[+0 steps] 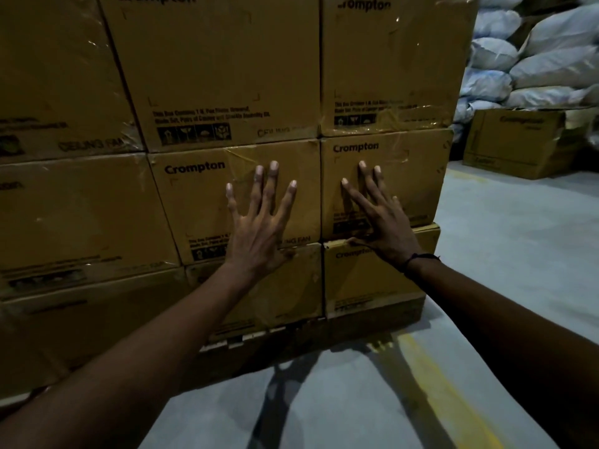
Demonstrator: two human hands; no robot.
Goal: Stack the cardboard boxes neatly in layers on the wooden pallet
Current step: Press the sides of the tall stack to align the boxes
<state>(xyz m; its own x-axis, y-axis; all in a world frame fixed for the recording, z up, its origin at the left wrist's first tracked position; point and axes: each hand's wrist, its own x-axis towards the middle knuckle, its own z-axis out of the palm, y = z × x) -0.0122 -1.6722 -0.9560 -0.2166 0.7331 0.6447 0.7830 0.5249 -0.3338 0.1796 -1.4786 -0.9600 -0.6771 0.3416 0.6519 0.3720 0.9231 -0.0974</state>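
Now your hands press flat, fingers spread: left hand (256,228) on one sealed Crompton box (207,202), right hand (382,222) on its neighbour (411,176), contents unseen.

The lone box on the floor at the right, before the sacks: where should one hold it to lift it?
Likely by its two short ends, low down, coming from the front. The lone box is wide, with free floor before it and nothing on top.
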